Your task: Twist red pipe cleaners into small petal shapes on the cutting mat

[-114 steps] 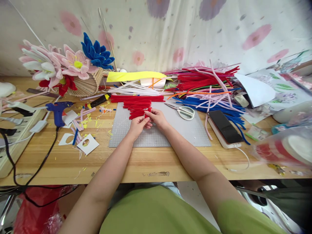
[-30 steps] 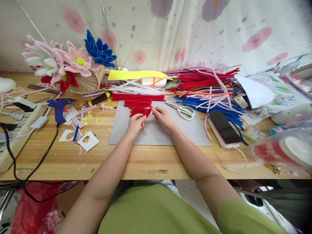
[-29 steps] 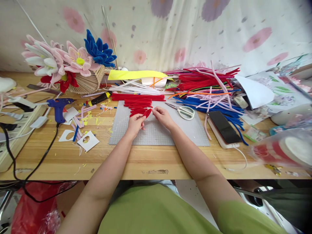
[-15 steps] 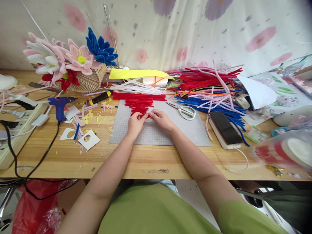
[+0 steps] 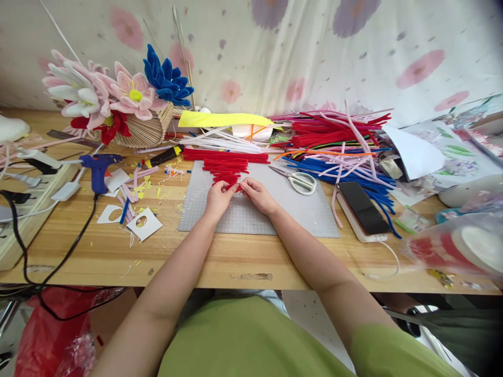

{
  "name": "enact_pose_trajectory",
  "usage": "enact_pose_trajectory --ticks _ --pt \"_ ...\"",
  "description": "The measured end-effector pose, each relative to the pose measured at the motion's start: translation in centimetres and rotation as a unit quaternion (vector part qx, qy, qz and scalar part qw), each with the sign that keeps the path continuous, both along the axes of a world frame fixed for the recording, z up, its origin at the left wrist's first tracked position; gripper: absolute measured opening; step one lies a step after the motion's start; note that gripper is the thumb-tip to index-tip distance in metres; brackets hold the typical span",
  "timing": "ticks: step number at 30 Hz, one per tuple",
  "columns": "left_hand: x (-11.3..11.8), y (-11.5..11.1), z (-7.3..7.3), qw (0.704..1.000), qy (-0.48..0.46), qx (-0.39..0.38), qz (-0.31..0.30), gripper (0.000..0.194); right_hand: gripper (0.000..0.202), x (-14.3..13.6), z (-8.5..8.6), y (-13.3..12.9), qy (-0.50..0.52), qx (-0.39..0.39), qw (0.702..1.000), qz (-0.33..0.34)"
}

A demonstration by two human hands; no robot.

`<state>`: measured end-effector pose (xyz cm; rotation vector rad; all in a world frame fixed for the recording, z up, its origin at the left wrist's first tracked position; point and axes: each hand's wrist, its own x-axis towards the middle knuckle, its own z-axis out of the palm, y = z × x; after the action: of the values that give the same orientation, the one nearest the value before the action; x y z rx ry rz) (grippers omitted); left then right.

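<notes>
Change: both hands have drawn together since a second ago, when they stood a little apart with the red piece lifted between them; now the fingertips meet low over the mat.
Left hand: the left hand pinches the near end of a short red pipe cleaner piece, fingers curled in and pressed together.
Right hand: the right hand pinches the same red piece from the right side, its fingertips touching those of the left.
Red piece: it sits between the two hands, at the near tip of the row of cut red pipe cleaners, which narrows toward the person.
Mat: the grey cutting mat lies in the middle of the wooden worktop; the red row rests on its far edge.
Right of the hands: white-handled scissors lie on the mat, just beside the right hand; further right a dark phone rests on a white block, near a heap of red, blue and pink pipe cleaners.
Left of the hands: a blue glue gun lies well apart on the worktop among paper scraps, with pink, white and blue pipe-cleaner flowers at the far left.
</notes>
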<state>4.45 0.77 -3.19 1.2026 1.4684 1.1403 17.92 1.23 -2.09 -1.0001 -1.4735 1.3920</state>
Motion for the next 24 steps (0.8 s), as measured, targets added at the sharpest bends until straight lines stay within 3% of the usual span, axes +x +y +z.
enact_pose_trajectory --ticks 7,12,16,21,24 --pt "-0.1 -0.1 -0.4 1.000 0.027 0.004 0.009 0.035 0.043 0.2 -0.2 0.1 -0.030 0.018 0.999 0.007" --pt "0.0 -0.4 0.6 1.000 -0.013 -0.011 0.012 0.031 0.041 0.6 -0.3 0.5 -0.100 0.060 0.992 -0.044" --pt "-0.8 -0.5 1.8 0.993 -0.103 -0.035 -0.054 0.029 0.044 1.1 -0.3 0.8 -0.110 0.034 0.988 -0.105" --pt "-1.7 -0.5 1.8 0.979 -0.052 -0.023 -0.196 0.032 0.045 2.2 -0.2 0.8 -0.001 -0.039 0.998 -0.053" --pt "-1.5 -0.5 1.5 0.975 -0.020 0.004 -0.222 0.022 0.047 2.2 -0.1 0.7 0.027 -0.065 0.997 -0.042"
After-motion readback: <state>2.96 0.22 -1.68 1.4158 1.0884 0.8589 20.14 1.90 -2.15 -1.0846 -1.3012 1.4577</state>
